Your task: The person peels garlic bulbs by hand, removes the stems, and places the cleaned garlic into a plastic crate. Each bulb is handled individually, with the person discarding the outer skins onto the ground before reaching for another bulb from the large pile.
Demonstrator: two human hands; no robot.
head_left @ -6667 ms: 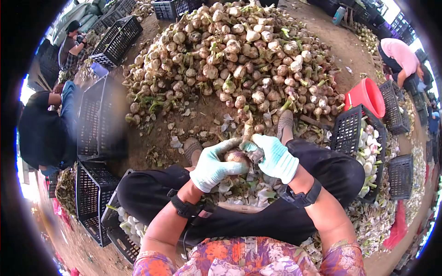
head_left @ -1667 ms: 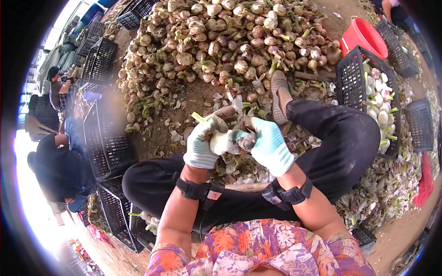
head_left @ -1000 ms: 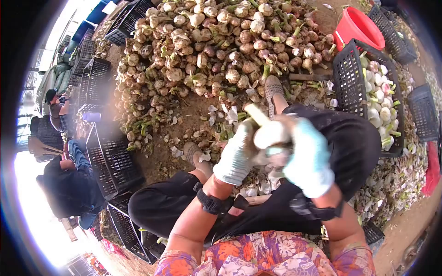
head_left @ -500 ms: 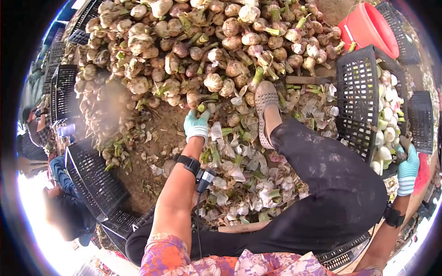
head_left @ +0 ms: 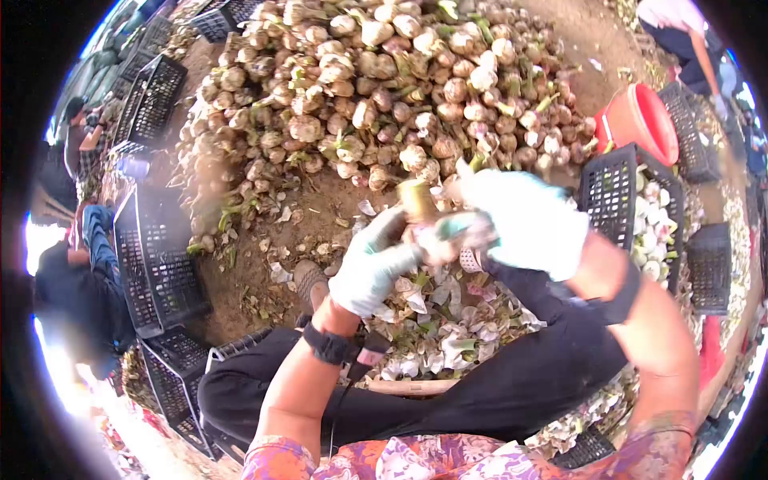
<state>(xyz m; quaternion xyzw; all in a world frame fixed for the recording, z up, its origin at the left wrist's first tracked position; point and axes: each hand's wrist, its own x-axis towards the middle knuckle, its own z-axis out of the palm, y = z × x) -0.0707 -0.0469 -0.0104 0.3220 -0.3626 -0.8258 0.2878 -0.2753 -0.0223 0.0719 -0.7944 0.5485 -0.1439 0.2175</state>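
Observation:
My left hand [head_left: 376, 260], in a pale green and white glove, is wrapped round a garlic bulb [head_left: 417, 202] whose stem end points up. Close on its right, my right hand [head_left: 520, 216], gloved and smeared by motion, has its fingers at the lower part of the same bulb. Whether it holds something of its own is too blurred to tell. Beyond both hands lies a big heap of unpeeled garlic [head_left: 376, 88]. Loose skins and stem scraps [head_left: 448, 328] cover the ground below the hands.
On the right stand a black crate [head_left: 606, 186] of pale garlic bulbs, a red bucket [head_left: 632, 120] and further crates. Black crates [head_left: 164, 260] line the left side. Other people sit at the left edge, and one person [head_left: 680, 40] bends at the upper right.
My left hand has moved right and taken up a bulb from the heap's edge. My right hand has come from the right-hand crate to meet it. The view has shifted, and both feet now show.

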